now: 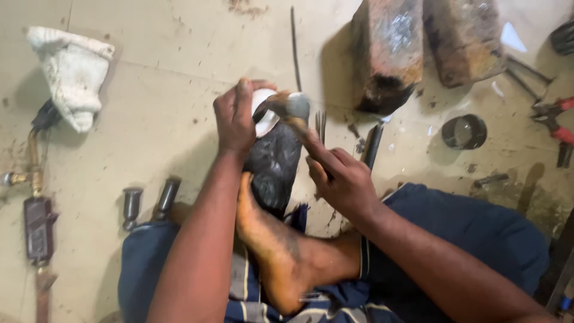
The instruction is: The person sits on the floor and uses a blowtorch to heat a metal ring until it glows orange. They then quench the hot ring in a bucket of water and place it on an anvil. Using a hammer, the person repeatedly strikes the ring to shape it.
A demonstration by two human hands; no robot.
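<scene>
A pale piece (263, 110) is gripped on the black block (274, 164) by the left hand (234, 116); a hammer (294, 107) is clenched by the right hand (341, 179) above that block; shaping appears unfinished.

Brightness: medium, even indoor light on the pale floor (167, 96).
Light source: from upper right, judging by shadows.
Shadows: soft and dark, falling left of the two blocks (388, 48) and the white cloth (75, 72).
Glare: small shine on the hammer head (297, 105).
Blur: hammer head slightly smeared; edges a little soft.
</scene>
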